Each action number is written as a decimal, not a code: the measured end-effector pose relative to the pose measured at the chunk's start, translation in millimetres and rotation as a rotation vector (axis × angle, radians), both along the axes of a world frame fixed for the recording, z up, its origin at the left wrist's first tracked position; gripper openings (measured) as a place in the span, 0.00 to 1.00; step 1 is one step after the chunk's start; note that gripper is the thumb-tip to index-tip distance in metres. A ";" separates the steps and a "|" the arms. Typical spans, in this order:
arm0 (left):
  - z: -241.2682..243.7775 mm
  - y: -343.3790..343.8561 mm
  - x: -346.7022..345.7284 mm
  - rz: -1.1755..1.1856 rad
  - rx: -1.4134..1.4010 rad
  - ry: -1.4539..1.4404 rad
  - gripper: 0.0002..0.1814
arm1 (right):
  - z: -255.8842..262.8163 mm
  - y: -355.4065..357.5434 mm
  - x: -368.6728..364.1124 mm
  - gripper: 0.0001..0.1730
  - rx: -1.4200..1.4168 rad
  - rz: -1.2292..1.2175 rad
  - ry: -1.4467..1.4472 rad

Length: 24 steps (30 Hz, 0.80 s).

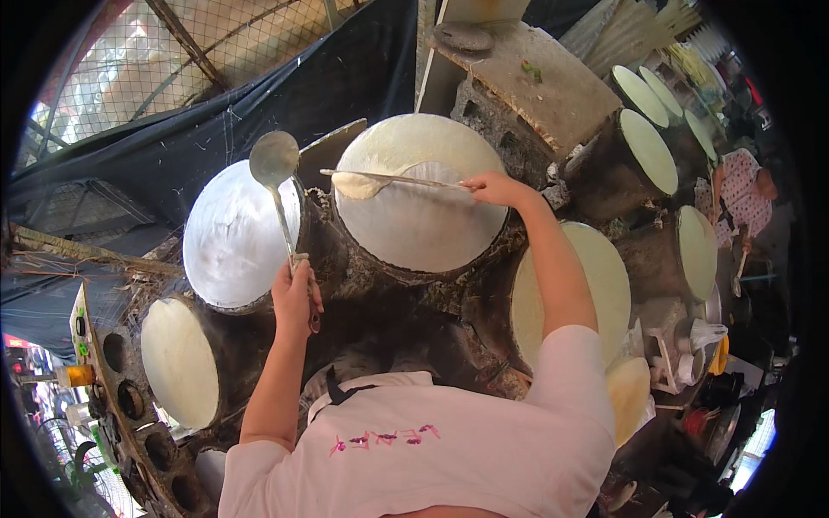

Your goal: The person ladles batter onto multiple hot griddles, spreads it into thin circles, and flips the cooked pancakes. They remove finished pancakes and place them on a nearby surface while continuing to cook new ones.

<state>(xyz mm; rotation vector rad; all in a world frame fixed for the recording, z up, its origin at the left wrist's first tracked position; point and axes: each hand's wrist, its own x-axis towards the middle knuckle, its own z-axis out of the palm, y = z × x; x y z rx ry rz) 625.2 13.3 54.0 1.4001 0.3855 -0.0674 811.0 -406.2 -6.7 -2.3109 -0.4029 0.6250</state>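
Observation:
In the head view my left hand (pixel 296 298) grips the handle of a metal ladle (pixel 274 158). The ladle's bowl overlaps the upper right of a bare, shiny round metal griddle (pixel 227 239). My right hand (pixel 495 189) holds the end of a long thin flat stick (pixel 401 179), which lies across the middle round griddle (pixel 421 233). Pale batter (pixel 421 136) coats the far part of that griddle, and its near part is bare metal. A thicker lump of batter (pixel 358 186) sits against the stick's left end.
Pale sheets cover the griddle at left (pixel 181 362) and the one under my right forearm (pixel 570 291). More coated griddles (pixel 647 152) line the right side, where another person (pixel 748 191) stands. A wooden board (pixel 531 84) lies behind. Black sheeting (pixel 350 71) hangs at the back.

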 end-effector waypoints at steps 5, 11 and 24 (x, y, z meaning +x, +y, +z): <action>-8.7 17.6 -7.0 -0.013 0.002 0.045 0.11 | 16.0 -5.9 -97.3 0.29 0.108 -0.183 -0.075; -18.7 57.5 6.0 -0.134 0.022 0.086 0.11 | -3.5 96.1 -214.2 0.15 0.101 -0.713 0.077; -4.6 145.7 31.1 -0.277 0.048 0.078 0.11 | -39.8 415.4 -197.1 0.14 1.421 -1.292 0.380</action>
